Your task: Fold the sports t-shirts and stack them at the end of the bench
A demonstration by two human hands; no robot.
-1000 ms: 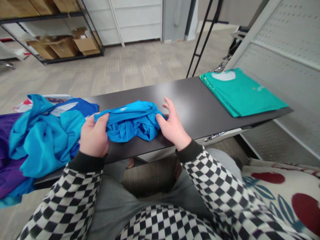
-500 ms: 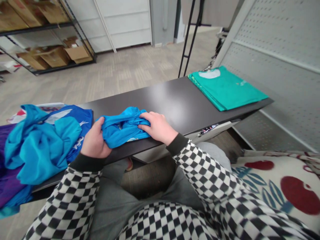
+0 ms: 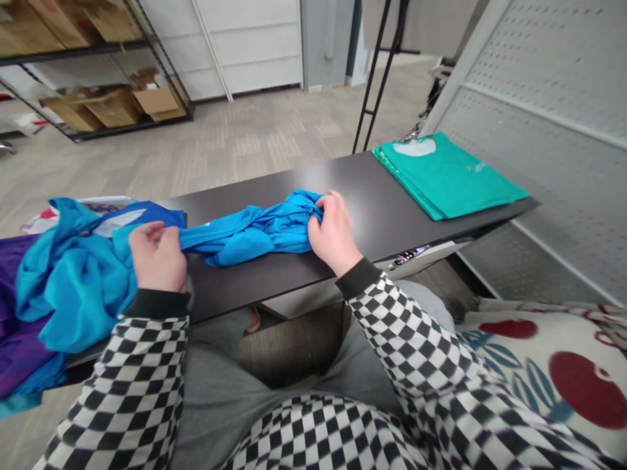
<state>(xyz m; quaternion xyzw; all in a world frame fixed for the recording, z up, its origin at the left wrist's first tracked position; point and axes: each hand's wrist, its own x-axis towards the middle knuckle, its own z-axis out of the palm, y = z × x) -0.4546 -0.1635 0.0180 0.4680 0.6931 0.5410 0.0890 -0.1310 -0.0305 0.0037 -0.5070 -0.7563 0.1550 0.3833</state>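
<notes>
A crumpled bright blue garment (image 3: 264, 228), looking like a T-shirt, stretches across the dark table (image 3: 230, 287). My left hand (image 3: 159, 256) pinches its left end, fingers closed on the cloth. At the other end my right hand (image 3: 335, 230) grips the bunched fabric between thumb and fingers. The garment's full shape is hidden in its folds. Close by my left hand lies a loose heap of clothes, with a turquoise-blue garment (image 3: 81, 281) on top, a purple one (image 3: 19, 320) under it and a darker blue one (image 3: 169, 215) behind.
Folded green T-shirts (image 3: 455, 176) lie stacked at the table's right end, before a perforated grey panel (image 3: 548, 98). A black metal stand (image 3: 375, 91) rises behind the table. Shelves with cardboard boxes (image 3: 115, 108) stand far left. A patterned cushion or cloth (image 3: 529, 352) is at my right.
My hands have moved apart, the left one leftward and the right one rightward. Between them the blue garment has been drawn from a compact bundle into a long stretched shape.
</notes>
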